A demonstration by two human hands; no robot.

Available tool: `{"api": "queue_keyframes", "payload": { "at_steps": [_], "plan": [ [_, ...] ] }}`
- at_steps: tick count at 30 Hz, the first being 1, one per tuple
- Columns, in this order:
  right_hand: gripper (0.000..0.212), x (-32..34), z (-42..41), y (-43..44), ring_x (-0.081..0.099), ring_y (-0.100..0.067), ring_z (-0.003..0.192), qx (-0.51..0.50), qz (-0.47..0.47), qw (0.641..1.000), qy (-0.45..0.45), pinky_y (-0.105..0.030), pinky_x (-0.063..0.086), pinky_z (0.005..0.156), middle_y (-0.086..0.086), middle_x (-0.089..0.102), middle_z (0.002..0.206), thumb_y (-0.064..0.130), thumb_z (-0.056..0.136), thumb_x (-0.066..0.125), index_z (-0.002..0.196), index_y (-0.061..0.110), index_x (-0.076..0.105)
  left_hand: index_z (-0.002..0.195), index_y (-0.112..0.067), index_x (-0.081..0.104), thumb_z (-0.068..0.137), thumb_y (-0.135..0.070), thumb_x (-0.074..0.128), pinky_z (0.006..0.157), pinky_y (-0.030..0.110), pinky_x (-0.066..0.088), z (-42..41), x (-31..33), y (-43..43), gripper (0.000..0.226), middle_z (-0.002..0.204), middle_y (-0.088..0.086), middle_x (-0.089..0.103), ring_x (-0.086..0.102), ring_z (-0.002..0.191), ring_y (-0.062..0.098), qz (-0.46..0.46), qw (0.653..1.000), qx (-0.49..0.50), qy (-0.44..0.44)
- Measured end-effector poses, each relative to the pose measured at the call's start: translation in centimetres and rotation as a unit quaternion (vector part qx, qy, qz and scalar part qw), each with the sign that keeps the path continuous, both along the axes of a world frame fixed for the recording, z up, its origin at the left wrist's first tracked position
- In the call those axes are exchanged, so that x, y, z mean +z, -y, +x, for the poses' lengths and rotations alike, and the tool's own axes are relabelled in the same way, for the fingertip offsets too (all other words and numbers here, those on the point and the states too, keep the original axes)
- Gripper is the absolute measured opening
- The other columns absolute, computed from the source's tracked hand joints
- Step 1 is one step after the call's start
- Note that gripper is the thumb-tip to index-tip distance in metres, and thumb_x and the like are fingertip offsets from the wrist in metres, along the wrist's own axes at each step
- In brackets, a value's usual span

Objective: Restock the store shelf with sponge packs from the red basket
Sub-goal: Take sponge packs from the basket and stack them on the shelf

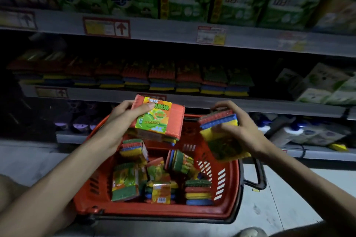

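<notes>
My left hand (123,116) grips a sponge pack (159,119) with its orange face and green label up, held above the red basket (158,211). My right hand (238,129) grips a second sponge pack (221,134) tilted on edge over the basket's right rim, its red, blue and yellow layers showing. Several more sponge packs (159,177) lie jumbled inside the basket. On the middle shelf (260,103) a row of stacked sponge packs (161,77) runs from left to centre-right.
The basket stands on a pale tiled floor with its black handle (258,177) folded out to the right. Green boxed goods (185,2) fill the upper shelf. White packs (325,86) sit right of the sponge row. Bottles (300,131) line the low shelf.
</notes>
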State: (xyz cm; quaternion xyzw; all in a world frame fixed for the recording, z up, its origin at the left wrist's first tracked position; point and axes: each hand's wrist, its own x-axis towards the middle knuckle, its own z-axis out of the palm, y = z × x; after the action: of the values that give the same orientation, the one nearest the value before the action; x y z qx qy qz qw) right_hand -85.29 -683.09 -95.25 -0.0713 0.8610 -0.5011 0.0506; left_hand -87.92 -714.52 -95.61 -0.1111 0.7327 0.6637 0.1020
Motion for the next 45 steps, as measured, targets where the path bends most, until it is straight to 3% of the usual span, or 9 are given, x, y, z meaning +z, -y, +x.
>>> {"api": "queue_keyframes", "payload": {
  "at_steps": [6, 10, 14, 21, 28, 31, 35, 41, 45],
  "plan": [
    [0.034, 3.7, 1.0, -3.7, 0.070, -0.013, 0.100, -0.007, 0.000, 1.000, -0.013, -0.049, 0.055, 0.095, 0.009, 0.072, 0.108, 0.052, 0.088, 0.064, 0.113, 0.030, 0.069, 0.110, -0.029, 0.075, 0.072, -0.050, 0.087, 0.100, 0.043, 0.056, -0.8, 2.3, -5.1, 0.045, 0.105, 0.001, 0.080, 0.076, 0.098, 0.019, -0.009, 0.997, -0.070, -0.033],
    [0.055, 4.3, 2.0, -6.1, 0.061, -0.007, 0.126, 0.015, -0.028, 0.999, 0.043, -0.047, 0.048, 0.110, 0.026, 0.058, 0.140, 0.054, 0.085, 0.067, 0.138, 0.058, 0.053, 0.114, -0.015, 0.071, 0.082, -0.026, 0.084, 0.063, 0.013, 0.054, -2.2, 3.1, -10.1, 0.037, 0.101, 0.006, 0.078, 0.074, 0.074, 0.005, 0.006, 0.995, -0.065, -0.071],
    [0.049, 2.8, 3.1, -8.1, 0.073, -0.019, 0.110, -0.002, -0.119, 0.989, 0.086, -0.050, 0.054, 0.102, 0.005, 0.072, 0.126, 0.045, 0.086, 0.069, 0.135, 0.042, 0.062, 0.110, -0.006, 0.069, 0.073, -0.031, 0.092, 0.060, 0.019, 0.055, -3.4, 3.3, -15.1, 0.050, 0.094, 0.011, 0.078, 0.073, 0.072, 0.011, 0.017, 0.993, -0.077, -0.085],
    [0.040, 0.3, 3.6, -10.4, 0.076, -0.031, 0.099, -0.114, -0.270, 0.949, 0.118, -0.044, 0.061, 0.089, -0.007, 0.078, 0.112, 0.040, 0.088, 0.076, 0.126, 0.032, 0.069, 0.099, -0.020, 0.076, 0.056, -0.054, 0.089, 0.083, 0.038, 0.060, -5.2, 4.0, -22.3, 0.056, 0.098, 0.005, 0.080, 0.077, 0.090, 0.020, -0.037, 0.981, -0.120, -0.148],
    [0.024, -0.9, 3.6, -12.7, 0.076, -0.028, 0.081, -0.214, -0.334, 0.914, 0.088, -0.035, 0.062, 0.071, -0.011, 0.080, 0.098, 0.025, 0.091, 0.071, 0.114, 0.033, 0.074, 0.123, -0.071, 0.053, 0.046, -0.061, 0.095, 0.082, 0.045, 0.064, -7.3, 4.1, -27.0, 0.088, 0.141, 0.009, 0.052, 0.065, 0.119, 0.031, -0.071, 0.959, -0.269, -0.058],
    [0.021, -1.5, 3.4, -13.5, 0.077, -0.027, 0.080, -0.223, -0.337, 0.911, 0.077, -0.034, 0.063, 0.071, -0.010, 0.080, 0.096, 0.025, 0.092, 0.071, 0.108, 0.037, 0.076, 0.131, -0.081, 0.030, 0.035, -0.050, 0.100, 0.087, 0.051, 0.062, -8.2, 4.0, -27.9, 0.124, 0.147, 0.009, 0.044, 0.061, 0.125, 0.033, -0.124, 0.950, -0.283, -0.047],
    [0.020, -2.0, 3.1, -14.2, 0.078, -0.025, 0.089, -0.231, -0.318, 0.919, 0.025, -0.037, 0.062, 0.078, -0.003, 0.080, 0.101, 0.026, 0.094, 0.069, 0.110, 0.037, 0.074, 0.154, -0.054, 0.014, 0.035, -0.041, 0.102, 0.089, 0.050, 0.062, -7.9, 3.7, -29.0, 0.149, 0.143, 0.003, 0.052, 0.065, 0.120, 0.024, -0.110, 0.959, -0.248, -0.083],
    [0.039, -2.6, 2.1, -15.6, 0.065, -0.001, 0.109, -0.276, -0.057, 0.951, -0.129, -0.034, 0.056, 0.093, 0.018, 0.066, 0.119, 0.047, 0.096, 0.057, 0.134, 0.038, 0.056, 0.127, -0.032, 0.047, 0.059, -0.050, 0.094, 0.086, 0.047, 0.063, -4.5, 0.9, -32.3, 0.085, 0.118, 0.001, 0.069, 0.074, 0.102, 0.018, 0.021, 0.985, -0.067, -0.159],
    [0.046, -3.4, 1.6, -15.6, 0.061, -0.004, 0.116, -0.308, -0.087, 0.935, -0.156, -0.035, 0.054, 0.095, 0.014, 0.061, 0.128, 0.038, 0.097, 0.065, 0.140, 0.040, 0.048, 0.145, -0.045, 0.045, 0.062, -0.062, 0.085, 0.093, 0.040, 0.061, -3.8, 0.0, -34.3, 0.093, 0.136, -0.001, 0.048, 0.065, 0.116, 0.015, 0.010, 0.986, -0.063, -0.152]
  ]
}}
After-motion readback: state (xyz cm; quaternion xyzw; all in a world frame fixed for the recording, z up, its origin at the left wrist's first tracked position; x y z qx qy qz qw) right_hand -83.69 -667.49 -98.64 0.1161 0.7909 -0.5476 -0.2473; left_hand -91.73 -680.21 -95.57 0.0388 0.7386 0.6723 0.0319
